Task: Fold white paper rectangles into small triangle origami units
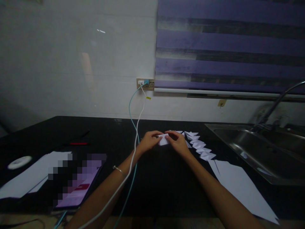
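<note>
Head view: folded white paper (163, 140) between both hands (179, 143), in their grasp.

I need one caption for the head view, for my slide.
Left hand and right hand hold folded white paper near a row of folded pieces.

Dimly lit, slightly soft in fine detail.
Marked by small streaks of glare on the wall (59, 47) and dull sheen in the sink (252, 152); stretched toward the edges; pixelated in blocks over the tablet (75, 197).
</note>
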`<state>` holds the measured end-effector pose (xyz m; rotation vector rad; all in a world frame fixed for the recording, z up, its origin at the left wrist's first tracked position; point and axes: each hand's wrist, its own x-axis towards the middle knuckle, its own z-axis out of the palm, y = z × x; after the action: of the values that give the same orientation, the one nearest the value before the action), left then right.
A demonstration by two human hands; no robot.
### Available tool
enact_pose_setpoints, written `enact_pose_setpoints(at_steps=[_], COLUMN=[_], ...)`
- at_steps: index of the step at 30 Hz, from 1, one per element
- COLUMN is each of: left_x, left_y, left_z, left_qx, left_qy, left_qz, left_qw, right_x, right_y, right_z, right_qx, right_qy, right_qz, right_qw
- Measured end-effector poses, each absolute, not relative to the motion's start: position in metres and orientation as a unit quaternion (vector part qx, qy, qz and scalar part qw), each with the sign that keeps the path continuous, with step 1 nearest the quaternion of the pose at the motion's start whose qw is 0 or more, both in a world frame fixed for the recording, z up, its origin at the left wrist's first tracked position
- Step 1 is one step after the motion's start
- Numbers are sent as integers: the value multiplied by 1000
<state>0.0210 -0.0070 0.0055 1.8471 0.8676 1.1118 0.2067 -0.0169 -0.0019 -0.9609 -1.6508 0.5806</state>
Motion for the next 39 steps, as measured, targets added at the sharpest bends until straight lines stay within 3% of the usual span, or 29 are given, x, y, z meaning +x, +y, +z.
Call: enact_pose_setpoints(at_steps=[9,21,32,39], left_x=[25,31,29,30], left_y=[-5,3,5,6], left_z=[4,-4,-3,-2], left_qx=[698,652,639,628], left_qy=[366,320,317,320], left_qz=[457,507,512,524], left_qw=[412,464,479,478], right_x=[200,205,207,210], right_y=[-26,-26,-31,-26], right_z=[4,7,7,8], right_qx=[-394,-399,-402,-397], right_qy=[-712,-612,-685,-653], right_qz=[173,391,231,330], right_qw=[555,559,561,554])
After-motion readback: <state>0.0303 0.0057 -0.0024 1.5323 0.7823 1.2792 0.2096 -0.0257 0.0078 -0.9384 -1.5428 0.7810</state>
